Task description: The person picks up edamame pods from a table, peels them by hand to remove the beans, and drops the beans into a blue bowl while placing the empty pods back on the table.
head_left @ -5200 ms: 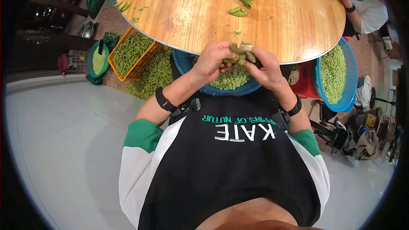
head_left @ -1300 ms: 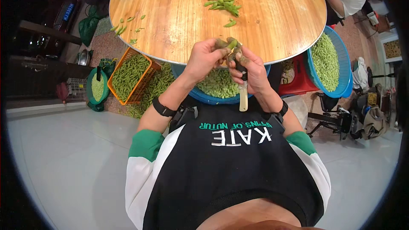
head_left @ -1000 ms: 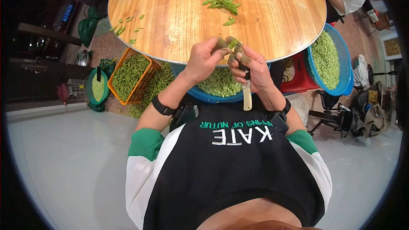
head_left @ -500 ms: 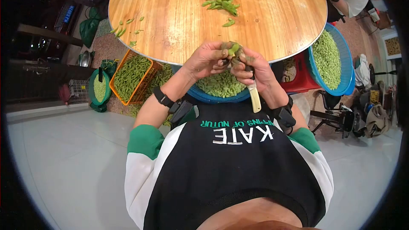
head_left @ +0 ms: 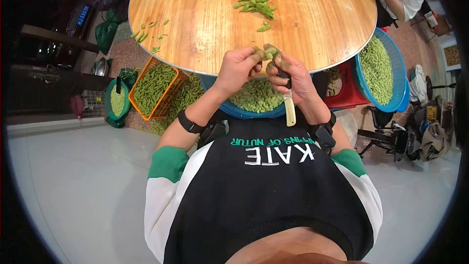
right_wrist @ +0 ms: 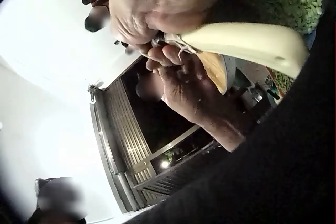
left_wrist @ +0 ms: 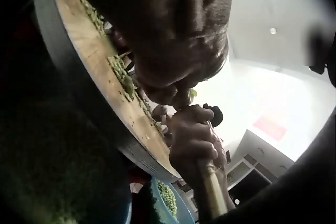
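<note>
two hands: left hand [head_left: 237,70] and right hand [head_left: 297,78] almost meet at the near edge of the round wooden table [head_left: 210,29], fingertips pretty grubby
left fingers: bent, thumb and forefinger pinching a small green bean pod [head_left: 266,55]
right fingers: curled round a curved cream-coloured handle [head_left: 290,111] with a dark upper part, pale end poking out toward the person's body
pod spot: up at the fingertips between both hands, over the near edge; partly hidden, can't tell if it's split
on the table: little heap of green pods [head_left: 256,5] around the middle, one loose pod [head_left: 264,27] closer to the near edge, few scraps by the left edge
below the near edge: round blue plastic basket [head_left: 234,111] of pale green beans [head_left: 256,95]
off the left edge: orange plastic crate [head_left: 169,89] of green pods, more pods piled beside it
off the right edge: another blue plastic basket [head_left: 399,76], also pale green beans
</note>
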Available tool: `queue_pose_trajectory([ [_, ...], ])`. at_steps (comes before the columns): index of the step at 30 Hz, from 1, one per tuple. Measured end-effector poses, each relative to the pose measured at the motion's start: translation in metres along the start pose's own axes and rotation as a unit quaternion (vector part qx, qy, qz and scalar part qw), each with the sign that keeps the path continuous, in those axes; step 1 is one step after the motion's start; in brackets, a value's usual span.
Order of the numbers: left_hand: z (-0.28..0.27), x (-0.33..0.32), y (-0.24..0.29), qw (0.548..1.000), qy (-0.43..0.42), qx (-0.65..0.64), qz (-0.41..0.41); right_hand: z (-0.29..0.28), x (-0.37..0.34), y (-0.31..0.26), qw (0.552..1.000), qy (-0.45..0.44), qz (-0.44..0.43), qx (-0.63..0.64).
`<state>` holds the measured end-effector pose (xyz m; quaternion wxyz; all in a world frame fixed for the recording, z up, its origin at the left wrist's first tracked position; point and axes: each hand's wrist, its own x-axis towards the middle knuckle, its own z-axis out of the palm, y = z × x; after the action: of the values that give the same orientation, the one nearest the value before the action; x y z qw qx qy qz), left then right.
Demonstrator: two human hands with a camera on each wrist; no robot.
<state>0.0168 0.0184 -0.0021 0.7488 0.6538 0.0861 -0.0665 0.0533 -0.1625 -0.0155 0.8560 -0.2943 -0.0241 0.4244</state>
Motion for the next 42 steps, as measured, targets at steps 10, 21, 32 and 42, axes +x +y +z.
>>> queue_pose_trajectory([
  [10, 0.014, -0.008, -0.017, 0.958, 0.072, 0.232, 0.153, -0.01, 0.013, 0.012, 0.697, 0.089, -0.373, -0.606],
  [21, -0.015, -0.054, 0.004, 0.821, 0.084, 0.518, 0.225, -0.032, 0.013, 0.009, 0.63, -0.019, -0.379, -0.678],
  [32, -0.023, 0.062, 0.007, 0.765, 0.096, 0.538, 0.341, -0.023, -0.003, 0.006, 0.626, -0.07, -0.298, -0.717],
  [42, -0.001, 0.083, -0.01, 0.963, 0.002, 0.252, 0.093, -0.029, 0.005, -0.011, 0.959, 0.102, -0.11, -0.239],
])
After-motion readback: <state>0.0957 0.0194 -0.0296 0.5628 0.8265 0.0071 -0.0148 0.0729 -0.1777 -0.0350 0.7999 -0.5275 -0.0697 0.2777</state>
